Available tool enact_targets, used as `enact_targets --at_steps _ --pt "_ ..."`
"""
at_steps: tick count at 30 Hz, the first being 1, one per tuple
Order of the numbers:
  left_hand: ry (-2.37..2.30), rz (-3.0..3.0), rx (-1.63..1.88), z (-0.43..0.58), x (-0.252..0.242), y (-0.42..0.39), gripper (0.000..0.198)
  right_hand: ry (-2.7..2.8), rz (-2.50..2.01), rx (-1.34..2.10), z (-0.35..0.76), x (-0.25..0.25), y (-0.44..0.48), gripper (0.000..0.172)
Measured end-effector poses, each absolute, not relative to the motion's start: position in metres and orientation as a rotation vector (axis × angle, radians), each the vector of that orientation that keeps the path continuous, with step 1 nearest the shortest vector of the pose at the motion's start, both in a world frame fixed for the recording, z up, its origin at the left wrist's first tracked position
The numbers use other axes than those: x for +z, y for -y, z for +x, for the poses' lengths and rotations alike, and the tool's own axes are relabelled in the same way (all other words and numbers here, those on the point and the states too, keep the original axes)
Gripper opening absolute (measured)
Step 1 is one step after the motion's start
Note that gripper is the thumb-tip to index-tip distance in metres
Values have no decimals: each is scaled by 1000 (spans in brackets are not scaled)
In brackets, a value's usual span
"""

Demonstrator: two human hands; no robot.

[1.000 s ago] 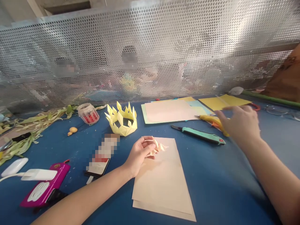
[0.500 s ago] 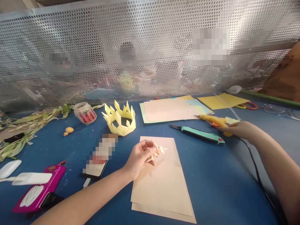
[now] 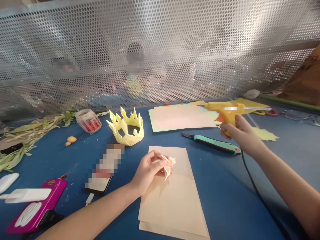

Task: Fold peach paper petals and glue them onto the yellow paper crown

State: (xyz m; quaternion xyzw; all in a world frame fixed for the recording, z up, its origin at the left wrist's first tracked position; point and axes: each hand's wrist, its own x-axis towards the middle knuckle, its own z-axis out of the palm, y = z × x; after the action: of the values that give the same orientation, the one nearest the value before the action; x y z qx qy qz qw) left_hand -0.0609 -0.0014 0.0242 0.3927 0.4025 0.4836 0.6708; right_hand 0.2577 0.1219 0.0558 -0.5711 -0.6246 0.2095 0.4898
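Observation:
My left hand point(image 3: 149, 171) pinches a small folded paper piece point(image 3: 169, 164), cream-coloured with several pointed tips, above the pale peach paper sheets point(image 3: 172, 206). On the right, my right hand point(image 3: 241, 133) is wrapped round the grip of a yellow glue gun point(image 3: 225, 111), raised over the table with its nozzle to the left. A clear glue stick pokes out of its back, and a black cord runs down from it. Below the gun lies a green utility knife point(image 3: 215, 143), blade out. A yellow folded paper crown point(image 3: 127, 131) stands left of the sheets.
Coloured paper sheets point(image 3: 180, 117) lie at the back, near a perforated metal screen point(image 3: 170, 53). To the left are a phone point(image 3: 102, 183), a magenta case point(image 3: 40, 206), a plastic jar point(image 3: 88, 120) with red bits, and dried husks point(image 3: 32, 135). Scissors point(image 3: 271, 112) lie back right.
My right hand has lifted the glue gun off the table and tipped it level. My left hand has turned the folded paper piece slightly, staying over the sheets.

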Motion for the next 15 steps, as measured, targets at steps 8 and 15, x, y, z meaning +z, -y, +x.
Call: enact_targets --at_steps 8,15 --pt "-965 858 1163 -60 20 0 32 1624 -1409 441 195 50 -77 46" --pt "-1005 824 1198 -58 22 -2 35 1830 -1261 258 182 41 -69 32"
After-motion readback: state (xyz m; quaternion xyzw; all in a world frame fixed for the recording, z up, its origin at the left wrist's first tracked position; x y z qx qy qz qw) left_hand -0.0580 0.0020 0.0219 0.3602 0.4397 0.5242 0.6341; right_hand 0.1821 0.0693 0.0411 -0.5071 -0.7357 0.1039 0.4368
